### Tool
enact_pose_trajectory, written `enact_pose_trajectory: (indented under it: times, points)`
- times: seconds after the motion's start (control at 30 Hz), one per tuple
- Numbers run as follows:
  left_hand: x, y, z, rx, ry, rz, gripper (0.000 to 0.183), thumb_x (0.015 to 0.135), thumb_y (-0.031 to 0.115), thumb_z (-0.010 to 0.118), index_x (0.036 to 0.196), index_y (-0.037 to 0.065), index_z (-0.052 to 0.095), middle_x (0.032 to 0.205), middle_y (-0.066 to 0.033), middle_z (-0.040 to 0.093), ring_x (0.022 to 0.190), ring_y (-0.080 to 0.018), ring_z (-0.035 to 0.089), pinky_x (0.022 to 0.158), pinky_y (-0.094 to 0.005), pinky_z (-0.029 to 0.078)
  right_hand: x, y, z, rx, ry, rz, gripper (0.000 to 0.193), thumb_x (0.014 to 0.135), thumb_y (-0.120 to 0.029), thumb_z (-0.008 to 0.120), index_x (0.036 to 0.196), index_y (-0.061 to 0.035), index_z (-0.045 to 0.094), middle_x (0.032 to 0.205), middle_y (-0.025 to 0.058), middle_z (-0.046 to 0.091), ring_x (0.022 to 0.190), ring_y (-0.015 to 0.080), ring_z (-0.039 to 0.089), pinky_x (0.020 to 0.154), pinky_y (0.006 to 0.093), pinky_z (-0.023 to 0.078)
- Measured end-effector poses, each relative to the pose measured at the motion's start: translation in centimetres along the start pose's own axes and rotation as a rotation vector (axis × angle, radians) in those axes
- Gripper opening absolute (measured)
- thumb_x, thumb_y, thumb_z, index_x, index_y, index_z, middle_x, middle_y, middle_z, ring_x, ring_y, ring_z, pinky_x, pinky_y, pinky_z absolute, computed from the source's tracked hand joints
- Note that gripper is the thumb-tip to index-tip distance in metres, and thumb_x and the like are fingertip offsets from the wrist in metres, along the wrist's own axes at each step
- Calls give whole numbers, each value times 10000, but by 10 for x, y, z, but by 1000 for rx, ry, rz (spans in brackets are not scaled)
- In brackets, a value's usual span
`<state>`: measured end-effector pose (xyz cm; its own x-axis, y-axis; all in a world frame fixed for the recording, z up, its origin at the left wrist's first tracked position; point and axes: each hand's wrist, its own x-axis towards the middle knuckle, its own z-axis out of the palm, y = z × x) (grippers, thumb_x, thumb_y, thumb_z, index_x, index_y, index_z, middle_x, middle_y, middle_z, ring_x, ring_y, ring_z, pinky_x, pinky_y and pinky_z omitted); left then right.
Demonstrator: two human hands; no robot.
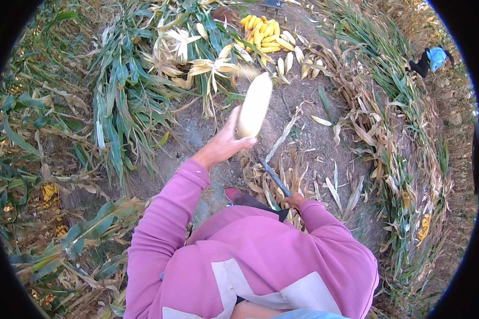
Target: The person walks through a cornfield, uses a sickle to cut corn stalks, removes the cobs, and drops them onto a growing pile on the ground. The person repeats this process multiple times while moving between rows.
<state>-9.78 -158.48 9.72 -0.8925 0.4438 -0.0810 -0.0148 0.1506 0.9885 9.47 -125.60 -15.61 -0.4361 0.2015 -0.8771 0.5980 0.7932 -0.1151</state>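
Observation:
My left hand (pixel 224 142) is raised in front of me, its fingers wrapped round the lower end of a pale, whitish ear of corn (pixel 255 105). The ear tilts with its top up and to the right; slight blur hides whether thin husk covers it. Lower and to the right, near my waist, my right hand (pixel 295 200) is closed on a dark grey rod (pixel 274 177). The rod slants up and left above dry leaves; its far end is too unclear to name the tool.
Beyond lies a heap of yellow corn ears (pixel 263 35), with several pale ears (pixel 288 61) beside it. Cut green stalks (pixel 127 90) and opened husks (pixel 214 68) cover the left. A stalk row (pixel 375 122) curves along the right; farther off is a blue-and-black shape (pixel 436 58).

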Motion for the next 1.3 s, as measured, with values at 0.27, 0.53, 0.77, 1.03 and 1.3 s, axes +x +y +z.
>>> enact_pose_trajectory:
  times: [0.27, 0.53, 0.77, 1.03, 1.3]
  points:
    - [-82, -65, 14, 221, -351, -330, 670, 841, 308, 630, 1354, 1, 328, 1300, -230, 468, 1192, -309, 483, 982, -380, 400, 39, -23, 11, -136, -8, -215, 455, 733, -422, 684, 732, 32, 648, 641, 155, 623, 598, 272, 637, 561, 384, 489]
    - [-446, -258, -38, -46, 679, -943, 544, 797, 241, 664, 1219, -29, 455, 1075, -154, 591, 911, -212, 602, 758, -321, 497, 77, -58, 10, -318, -144, -350, 420, 739, -428, 662, 740, -8, 673, 654, 142, 638, 626, 277, 642, 598, 387, 502]
    - [-582, -240, 103, -488, 1522, -797, 392, 849, 212, 635, 1135, -8, 480, 915, -87, 579, 793, -157, 582, 640, -298, 499, 97, -119, 3, -639, -101, -614, 366, 761, -333, 642, 894, 7, 623, 749, 157, 641, 686, 265, 639, 583, 386, 481]
    - [-527, -191, 146, -488, 1285, -872, 456, 852, 262, 635, 1188, -6, 481, 998, -95, 594, 849, -162, 586, 736, -304, 487, 136, -191, 34, -685, -299, -357, 230, 780, -179, 610, 713, 40, 633, 618, 109, 599, 518, 193, 570, 468, 353, 432]
    - [-547, -153, 123, -593, 1319, -675, 507, 853, 252, 629, 1255, 6, 442, 1147, -136, 565, 1002, -188, 565, 895, -314, 436, 0, -228, 76, -92, -687, -350, 188, 840, -227, 592, 810, -43, 565, 655, 39, 551, 524, 138, 533, 474, 286, 433]
